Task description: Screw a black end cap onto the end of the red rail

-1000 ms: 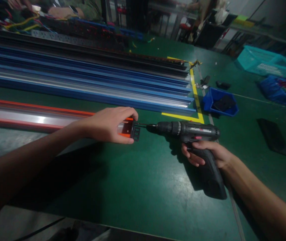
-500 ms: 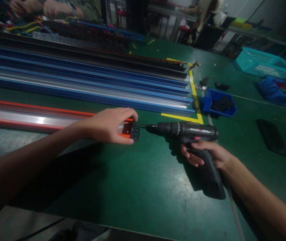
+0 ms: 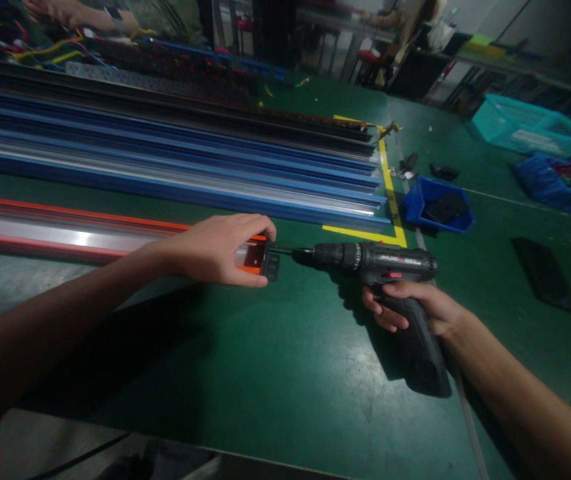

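Note:
My left hand (image 3: 228, 250) is wrapped over the right end of a long orange and silver metal profile (image 3: 80, 233) lying on the table. Its thumb and fingers press around a black slotted end cap (image 3: 271, 262) at that end. From the right, my right hand (image 3: 410, 307) grips a black cordless drill (image 3: 395, 263) by the handle, fingers near the trigger. The drill's long thin bit points left, and its tip meets the upper part of the end cap. Whether the bit is turning cannot be seen.
Several blue and black profiles (image 3: 215, 170) lie behind, ending near yellow tape (image 3: 386, 187). A small blue bin (image 3: 438, 203) holds black parts. A dark flat object (image 3: 545, 273), a teal basket (image 3: 530, 127) and a blue basket (image 3: 560, 180) are at right. Across the table, a person's hands (image 3: 70, 13) are near coloured wires.
Both hands, the drill and the profile hold nearly the same place. The other person's hands at the back left have shifted slightly.

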Demonstrator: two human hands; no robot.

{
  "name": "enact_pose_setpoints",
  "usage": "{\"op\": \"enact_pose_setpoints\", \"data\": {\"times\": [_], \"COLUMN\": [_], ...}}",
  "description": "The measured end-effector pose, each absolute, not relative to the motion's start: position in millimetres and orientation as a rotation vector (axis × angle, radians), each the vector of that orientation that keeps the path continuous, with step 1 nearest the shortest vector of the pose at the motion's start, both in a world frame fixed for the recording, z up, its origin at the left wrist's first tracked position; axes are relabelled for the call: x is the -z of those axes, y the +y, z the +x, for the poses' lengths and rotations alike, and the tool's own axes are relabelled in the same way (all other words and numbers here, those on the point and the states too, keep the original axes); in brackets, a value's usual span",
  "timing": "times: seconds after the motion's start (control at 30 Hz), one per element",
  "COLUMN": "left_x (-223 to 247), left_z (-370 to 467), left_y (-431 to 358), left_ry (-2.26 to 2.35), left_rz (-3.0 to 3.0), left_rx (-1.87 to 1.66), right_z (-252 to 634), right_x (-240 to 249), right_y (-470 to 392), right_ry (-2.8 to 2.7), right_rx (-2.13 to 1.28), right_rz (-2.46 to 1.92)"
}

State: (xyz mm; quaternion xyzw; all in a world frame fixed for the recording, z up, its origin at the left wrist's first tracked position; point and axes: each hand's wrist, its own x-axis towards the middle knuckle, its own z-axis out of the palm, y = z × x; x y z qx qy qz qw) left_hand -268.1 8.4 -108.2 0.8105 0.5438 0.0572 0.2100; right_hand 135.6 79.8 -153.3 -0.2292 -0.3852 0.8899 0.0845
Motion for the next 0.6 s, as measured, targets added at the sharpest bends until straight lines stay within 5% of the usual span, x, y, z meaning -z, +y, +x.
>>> {"op": "enact_pose_setpoints", "data": {"times": [0.6], "left_x": [109.4], "left_z": [-268.0], "left_y": [8.3], "left_ry": [1.494], "left_rz": [2.278], "left_rx": [-0.173], "right_z": [134.9], "right_x": [154.4], "right_y": [80.1], "right_ry": [-1.138], "right_rx": [-2.648], "right_rz": [-0.659]}}
